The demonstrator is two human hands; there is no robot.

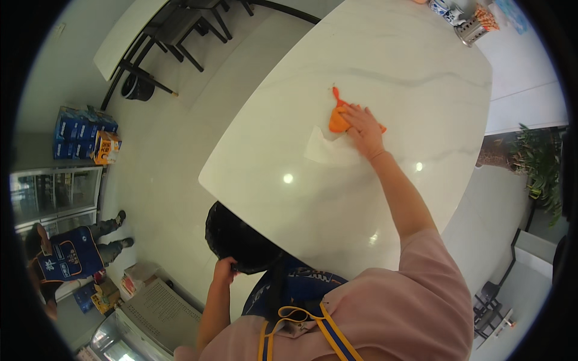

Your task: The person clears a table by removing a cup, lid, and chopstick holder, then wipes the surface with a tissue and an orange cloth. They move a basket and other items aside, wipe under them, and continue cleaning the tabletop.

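Observation:
My right hand (363, 128) presses an orange cloth (337, 121) flat against the white marble-patterned table (280, 135). A red strip of the cloth reaches past my fingers, with small dark specks at its tip. Beside and partly under my wrist lies a crumpled white tissue (321, 146). Low at the table's near left edge, my left hand (226, 270) grips the rim of a black bin lined with a black bag (239, 239). The bin is partly hidden under the tabletop, and its inside is too dark to make out.
A perforated metal holder (470, 31) and blue-and-white pots (447, 12) stand at the far right corner. Dark chairs (174, 27) stand by another table. A person in a blue apron (72, 255) is at the left, near stacked boxes (79, 133). A potted plant (537, 167) is at right.

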